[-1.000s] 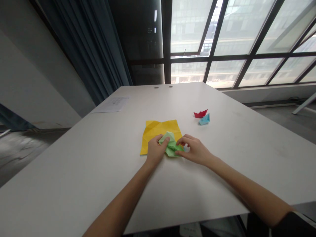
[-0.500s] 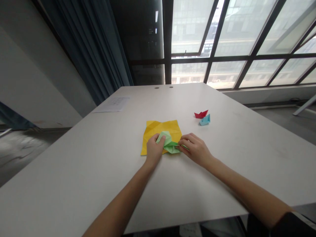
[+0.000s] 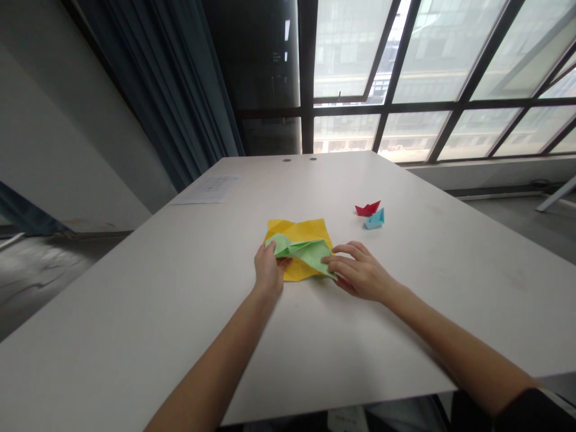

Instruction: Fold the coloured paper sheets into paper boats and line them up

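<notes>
I see my left hand pinching the left end of the creased green paper. My right hand, fingers flat, presses its right corner onto the crumpled yellow sheet on the smooth white tabletop.

A white table fills the foreground. Dark-framed windows glow behind it, with blue curtains at the left
</notes>
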`<state>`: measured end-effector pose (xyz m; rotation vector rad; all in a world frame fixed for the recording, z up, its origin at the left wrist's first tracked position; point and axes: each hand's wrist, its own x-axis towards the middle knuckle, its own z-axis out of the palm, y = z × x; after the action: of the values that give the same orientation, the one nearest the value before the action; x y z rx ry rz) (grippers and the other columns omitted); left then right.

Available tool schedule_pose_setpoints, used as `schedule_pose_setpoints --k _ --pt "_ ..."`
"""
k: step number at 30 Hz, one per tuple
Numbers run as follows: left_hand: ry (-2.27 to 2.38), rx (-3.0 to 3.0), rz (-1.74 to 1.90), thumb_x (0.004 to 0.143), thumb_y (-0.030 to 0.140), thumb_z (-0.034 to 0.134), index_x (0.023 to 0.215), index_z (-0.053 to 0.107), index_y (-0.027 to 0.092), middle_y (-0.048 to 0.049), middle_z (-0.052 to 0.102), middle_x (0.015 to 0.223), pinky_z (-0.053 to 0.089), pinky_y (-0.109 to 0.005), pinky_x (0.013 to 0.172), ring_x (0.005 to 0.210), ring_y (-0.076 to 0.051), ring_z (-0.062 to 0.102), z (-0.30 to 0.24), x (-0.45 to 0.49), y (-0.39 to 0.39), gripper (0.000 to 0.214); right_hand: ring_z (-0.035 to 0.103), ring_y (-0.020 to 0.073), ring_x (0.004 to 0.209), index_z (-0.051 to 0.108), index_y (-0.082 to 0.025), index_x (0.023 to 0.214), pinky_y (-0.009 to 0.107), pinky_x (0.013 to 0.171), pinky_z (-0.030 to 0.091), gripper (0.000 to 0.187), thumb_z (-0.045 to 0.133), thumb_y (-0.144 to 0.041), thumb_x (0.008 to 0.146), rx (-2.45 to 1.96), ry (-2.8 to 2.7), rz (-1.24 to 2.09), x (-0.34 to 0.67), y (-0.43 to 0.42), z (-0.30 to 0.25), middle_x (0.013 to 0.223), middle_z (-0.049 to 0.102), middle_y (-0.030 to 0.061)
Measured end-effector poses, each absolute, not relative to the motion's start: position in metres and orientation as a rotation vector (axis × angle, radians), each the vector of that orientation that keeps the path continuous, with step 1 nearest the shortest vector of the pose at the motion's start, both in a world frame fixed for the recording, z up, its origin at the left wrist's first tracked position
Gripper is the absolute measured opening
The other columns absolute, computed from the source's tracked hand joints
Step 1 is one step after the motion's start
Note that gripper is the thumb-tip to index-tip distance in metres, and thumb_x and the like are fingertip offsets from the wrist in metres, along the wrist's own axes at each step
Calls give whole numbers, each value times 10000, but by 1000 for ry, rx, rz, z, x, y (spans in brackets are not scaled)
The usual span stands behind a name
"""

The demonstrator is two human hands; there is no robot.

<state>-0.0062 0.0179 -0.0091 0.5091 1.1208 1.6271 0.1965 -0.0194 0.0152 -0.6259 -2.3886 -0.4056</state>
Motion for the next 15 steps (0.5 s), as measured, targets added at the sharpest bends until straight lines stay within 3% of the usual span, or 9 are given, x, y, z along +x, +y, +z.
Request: schedule_pose_setpoints --k 4,7,10,13,15 --pt "1083 490 1719 713 222 525 774 481 173 17 569 674 463 -206 498 541 -96 559 -7 -9 19 90 490 221 1024 553 -194 863 375 852 353 87 484 -164 819 -731 -2429 -315 206 -13 16 1000 656 48" --pt "1134 608 1739 731 265 534 822 503 185 12 579 738 461 -198 515 589 -97 569 -8 -9 18 125 483 238 1006 562 -196 867 390 851 352 123 544 -300 805 -760 -2430 -179 210 -12 19 948 654 52" --pt "1192 858 1733 741 324 549 830 536 190 11 578 753 448 -193 533 607 -98 554 -10 -7 17 161 508 218 869 563 -186 839 375 789 384 228 506 -405 821 -783 -2281 21 210 -13 21 795 631 56" --pt "1209 1188 1655 743 339 560 780 567 172 0 576 736 435 -201 582 642 -112 534 -10 -2 13 172 508 174 732 552 -187 774 337 711 403 260 383 -346 891 -826 -2073 180 209 -14 21 712 594 46" --pt "1202 1357 1567 757 330 548 754 572 163 -4 567 720 423 -206 606 660 -119 521 -9 2 9 168 517 159 713 560 -187 790 314 683 413 232 414 -342 883 -868 -2017 276 206 -13 20 734 600 44"
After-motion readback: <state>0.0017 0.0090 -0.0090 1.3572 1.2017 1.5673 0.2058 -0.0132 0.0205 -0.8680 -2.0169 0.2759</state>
